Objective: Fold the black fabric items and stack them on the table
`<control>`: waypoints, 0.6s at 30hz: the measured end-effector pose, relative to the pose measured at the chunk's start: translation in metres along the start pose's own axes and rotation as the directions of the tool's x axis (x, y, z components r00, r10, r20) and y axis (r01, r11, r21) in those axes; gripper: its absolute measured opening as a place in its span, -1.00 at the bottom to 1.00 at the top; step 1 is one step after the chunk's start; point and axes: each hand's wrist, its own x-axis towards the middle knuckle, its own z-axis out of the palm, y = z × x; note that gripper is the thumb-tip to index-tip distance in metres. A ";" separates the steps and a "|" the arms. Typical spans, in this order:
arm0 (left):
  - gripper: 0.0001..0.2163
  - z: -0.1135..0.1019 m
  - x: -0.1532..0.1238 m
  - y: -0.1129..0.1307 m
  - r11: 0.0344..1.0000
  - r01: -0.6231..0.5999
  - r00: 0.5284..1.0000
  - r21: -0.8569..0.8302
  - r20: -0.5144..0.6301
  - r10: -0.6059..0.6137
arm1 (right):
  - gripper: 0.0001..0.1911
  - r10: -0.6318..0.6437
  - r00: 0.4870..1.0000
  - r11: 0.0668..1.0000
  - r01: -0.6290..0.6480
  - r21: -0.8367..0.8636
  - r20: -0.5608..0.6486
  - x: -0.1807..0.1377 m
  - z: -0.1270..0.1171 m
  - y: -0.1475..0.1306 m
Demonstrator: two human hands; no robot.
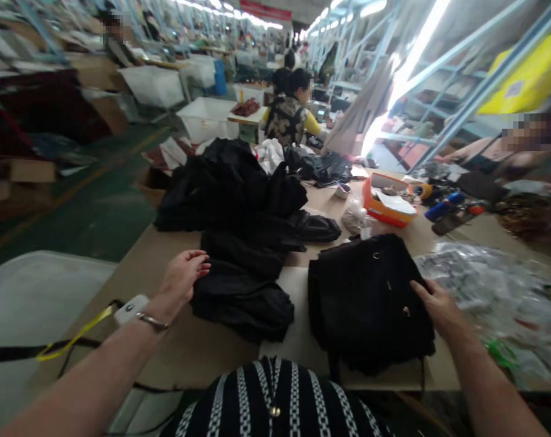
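Observation:
My left hand (182, 276) hovers open, fingers apart, at the left edge of a pile of black fabric pieces (239, 243) on the worktable (161, 267). It holds nothing. A wristband and a bracelet sit on that wrist. My right hand (437, 303) rests on the right side of a black bag (369, 300) with small metal studs, which lies flat in front of me. Whether the fingers grip the bag or only press on it is unclear.
An orange tray (387, 206) with papers and small tools stands behind the bag. Clear plastic bags (489, 285) cover the table's right side. A white bin (34, 303) stands at my left. Two people work at the far end and at the right.

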 end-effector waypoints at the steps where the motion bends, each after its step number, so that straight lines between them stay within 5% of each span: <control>1: -0.85 -0.010 0.001 -0.012 1.000 0.019 0.999 0.016 -0.043 -0.018 | -0.52 -0.080 0.983 0.983 0.050 -0.177 -0.167 0.006 0.000 0.013; 3: -0.86 -0.023 -0.001 -0.035 0.997 0.061 0.994 0.041 -0.098 -0.057 | -0.46 -0.222 0.932 0.947 0.137 -0.290 -0.285 0.013 0.014 0.018; 5: -0.86 -0.027 -0.006 -0.055 0.993 0.106 0.989 0.056 -0.110 -0.099 | -0.51 -0.392 0.895 0.900 0.325 -0.290 -0.213 0.007 0.048 -0.005; 7: -0.87 -0.025 -0.011 -0.073 0.987 0.149 0.985 0.066 -0.101 -0.142 | -0.61 -0.506 0.859 0.845 0.513 -0.151 0.084 -0.011 0.104 -0.047; 12: -0.88 -0.018 -0.024 -0.101 0.971 0.227 0.970 0.072 -0.099 -0.220 | -0.78 -0.606 0.586 0.710 0.703 0.033 0.538 -0.061 0.273 -0.142; 15: -0.85 -0.019 -0.033 -0.107 0.970 0.234 0.970 0.071 -0.081 -0.229 | -0.53 -0.538 0.620 0.740 0.672 -0.031 0.572 -0.057 0.338 -0.166; 18: -0.82 -0.023 -0.040 -0.105 0.971 0.231 0.973 0.064 -0.030 -0.229 | -0.47 -0.428 0.701 0.808 0.579 -0.105 0.571 -0.033 0.368 -0.174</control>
